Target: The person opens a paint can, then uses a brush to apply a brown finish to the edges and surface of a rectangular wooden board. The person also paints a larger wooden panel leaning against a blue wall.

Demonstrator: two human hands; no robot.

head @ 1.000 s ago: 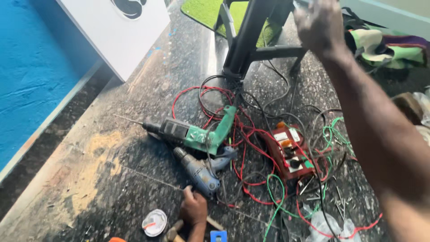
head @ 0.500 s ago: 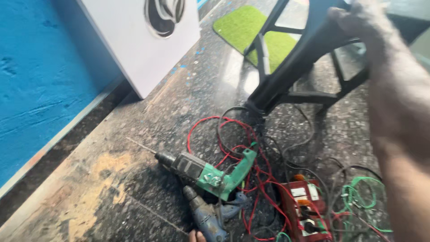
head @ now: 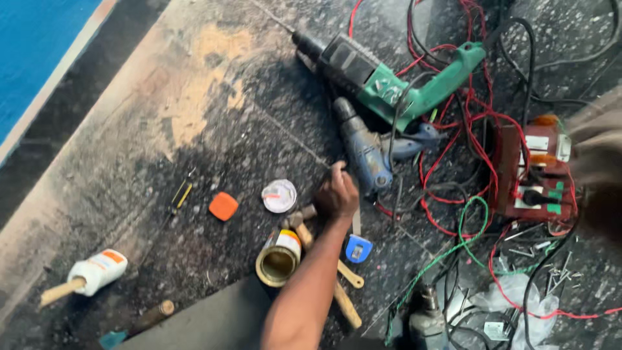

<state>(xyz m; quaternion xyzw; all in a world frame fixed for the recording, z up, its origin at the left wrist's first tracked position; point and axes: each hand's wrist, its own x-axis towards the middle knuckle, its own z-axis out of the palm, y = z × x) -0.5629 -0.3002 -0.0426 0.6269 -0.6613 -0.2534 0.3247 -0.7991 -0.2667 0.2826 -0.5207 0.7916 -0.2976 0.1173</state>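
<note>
Left hand (head: 338,194): centre of frame, fingers curled together on a thin dark rod-like thing, kind unclear, just beside blue power drill (head: 367,150).
Right hand (head: 599,152): blurred at right edge, grip unreadable.
Green hammer drill (head: 382,78): upper centre, on red wires (head: 453,129).
Packages: round white tape disc (head: 279,196) left of hand; open brass-coloured tin (head: 277,261) below; white squeeze bottle with orange label (head: 97,270) lower left.

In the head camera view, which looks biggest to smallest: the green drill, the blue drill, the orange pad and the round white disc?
1. green drill
2. blue drill
3. The round white disc looks slightly bigger than the orange pad, but they are too close to rank firmly.
</note>
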